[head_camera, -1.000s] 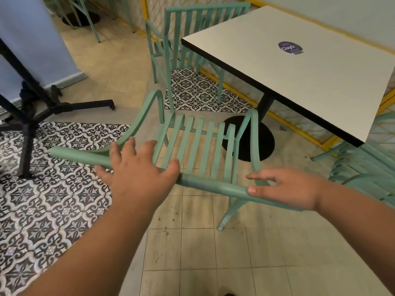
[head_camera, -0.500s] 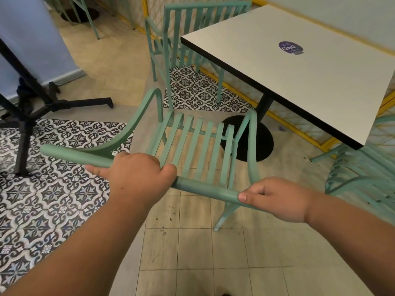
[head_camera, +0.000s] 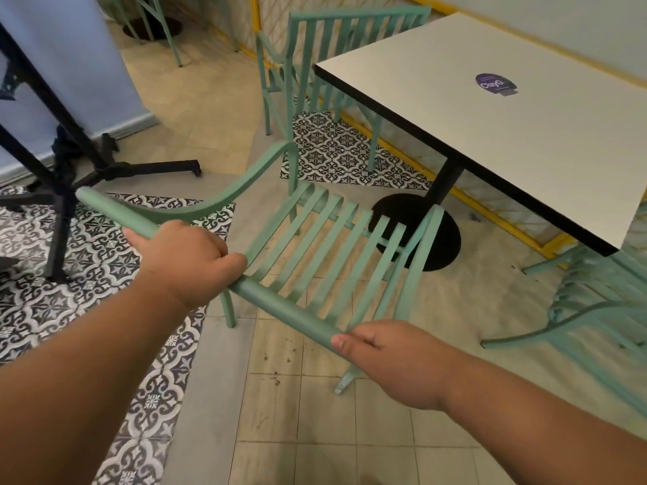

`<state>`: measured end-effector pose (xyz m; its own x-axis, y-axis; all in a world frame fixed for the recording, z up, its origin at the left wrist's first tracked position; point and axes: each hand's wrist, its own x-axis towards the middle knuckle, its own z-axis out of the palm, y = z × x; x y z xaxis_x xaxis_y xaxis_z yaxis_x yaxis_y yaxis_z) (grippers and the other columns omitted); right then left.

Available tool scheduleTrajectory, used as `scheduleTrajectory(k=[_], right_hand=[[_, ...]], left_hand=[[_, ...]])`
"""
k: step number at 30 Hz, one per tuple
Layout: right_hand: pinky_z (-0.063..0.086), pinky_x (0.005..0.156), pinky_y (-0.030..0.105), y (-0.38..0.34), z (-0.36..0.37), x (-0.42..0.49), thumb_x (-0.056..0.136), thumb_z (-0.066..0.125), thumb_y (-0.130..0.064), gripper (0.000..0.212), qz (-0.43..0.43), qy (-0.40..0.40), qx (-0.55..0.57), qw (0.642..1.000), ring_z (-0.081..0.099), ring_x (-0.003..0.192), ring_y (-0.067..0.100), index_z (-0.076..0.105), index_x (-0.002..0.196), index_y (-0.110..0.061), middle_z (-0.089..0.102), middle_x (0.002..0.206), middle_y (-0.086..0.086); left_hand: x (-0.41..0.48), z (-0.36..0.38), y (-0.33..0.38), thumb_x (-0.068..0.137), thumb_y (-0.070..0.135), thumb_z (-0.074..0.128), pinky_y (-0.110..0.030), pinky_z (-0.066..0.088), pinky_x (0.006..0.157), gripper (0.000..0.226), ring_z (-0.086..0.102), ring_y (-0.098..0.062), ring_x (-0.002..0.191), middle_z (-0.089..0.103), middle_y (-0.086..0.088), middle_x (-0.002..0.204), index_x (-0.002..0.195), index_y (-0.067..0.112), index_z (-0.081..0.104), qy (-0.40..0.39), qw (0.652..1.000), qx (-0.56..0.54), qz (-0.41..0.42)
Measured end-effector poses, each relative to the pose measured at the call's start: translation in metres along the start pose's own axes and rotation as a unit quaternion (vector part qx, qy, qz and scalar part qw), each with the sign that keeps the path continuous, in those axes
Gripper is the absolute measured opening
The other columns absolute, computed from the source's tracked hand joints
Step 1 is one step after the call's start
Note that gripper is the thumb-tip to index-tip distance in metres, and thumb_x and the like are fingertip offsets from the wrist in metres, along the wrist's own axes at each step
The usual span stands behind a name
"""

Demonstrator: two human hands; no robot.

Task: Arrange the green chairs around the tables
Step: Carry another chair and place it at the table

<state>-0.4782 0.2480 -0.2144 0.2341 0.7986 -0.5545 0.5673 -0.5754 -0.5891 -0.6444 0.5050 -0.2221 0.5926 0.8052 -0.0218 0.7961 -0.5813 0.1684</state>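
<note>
A green slatted armchair (head_camera: 325,246) stands right in front of me, its seat facing the white square table (head_camera: 507,124). My left hand (head_camera: 185,260) is wrapped around the left part of its top back rail. My right hand (head_camera: 395,362) grips the right end of the same rail. A second green chair (head_camera: 336,40) stands at the table's far side. Part of a third green chair (head_camera: 602,309) shows at the right edge, under the table's near corner.
The table stands on a black post with a round black base (head_camera: 420,229). A black metal stand (head_camera: 63,162) with spread feet is on the left, in front of a pale blue panel. A yellow-framed lattice barrier (head_camera: 402,148) runs behind the table. The floor has beige and patterned tiles.
Both hands went from resting loosely on the back rail to closing around it. The chair has shifted slightly forward toward the table.
</note>
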Motion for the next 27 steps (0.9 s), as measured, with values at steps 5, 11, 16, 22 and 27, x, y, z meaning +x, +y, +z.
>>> scheduleTrajectory(k=[5,11,16,22,27], right_hand=[[0.045,0.061,0.036,-0.027,0.02,0.003,0.099,0.035,-0.07,0.055,-0.02,0.001,0.018,1.0,0.048,0.059,0.009,0.051,0.073,-0.024,0.052,0.07,-0.005],[0.048,0.067,0.041,-0.057,0.041,0.011,0.102,0.032,-0.066,0.051,-0.03,0.001,0.053,0.998,0.055,0.069,0.018,0.049,0.075,-0.026,0.054,0.082,-0.001],[0.041,0.068,0.036,-0.074,0.056,0.022,0.101,0.029,-0.068,0.05,-0.036,0.012,0.075,0.996,0.051,0.074,0.018,0.047,0.078,-0.027,0.054,0.093,0.003],[0.042,0.069,0.037,-0.088,0.068,0.033,0.098,0.027,-0.072,0.052,-0.03,0.032,0.076,0.996,0.056,0.081,0.021,0.046,0.078,-0.028,0.054,0.1,0.002],[0.043,0.066,0.033,-0.078,0.068,0.039,0.084,0.033,-0.085,0.06,-0.025,0.008,0.124,0.992,0.057,0.074,0.014,0.053,0.079,-0.029,0.056,0.094,-0.005]], left_hand=[[0.013,-0.006,-0.023,0.067,0.056,0.035,-0.088,0.009,0.104,0.047,0.05,-0.025,0.088,0.061,0.004,0.057,0.048,0.026,0.066,-0.011,1.0,-0.009,0.025],[0.027,-0.017,-0.043,0.068,0.05,0.042,-0.086,0.009,0.107,0.032,0.049,-0.025,0.091,0.058,0.009,0.057,0.041,0.038,0.054,-0.03,0.998,-0.021,0.049],[0.041,-0.023,-0.056,0.07,0.049,0.04,-0.084,0.012,0.108,0.039,0.05,-0.028,0.09,0.059,0.001,0.063,0.045,0.026,0.06,-0.053,0.996,0.02,0.064],[0.053,-0.025,-0.068,0.072,0.044,0.042,-0.083,0.005,0.11,0.037,0.049,-0.026,0.089,0.057,0.0,0.067,0.044,0.026,0.058,-0.052,0.995,0.019,0.08],[0.05,-0.026,-0.067,0.069,0.047,0.039,-0.083,0.012,0.109,0.035,0.05,-0.03,0.095,0.06,0.001,0.074,0.05,0.027,0.06,-0.088,0.993,0.033,0.077]])
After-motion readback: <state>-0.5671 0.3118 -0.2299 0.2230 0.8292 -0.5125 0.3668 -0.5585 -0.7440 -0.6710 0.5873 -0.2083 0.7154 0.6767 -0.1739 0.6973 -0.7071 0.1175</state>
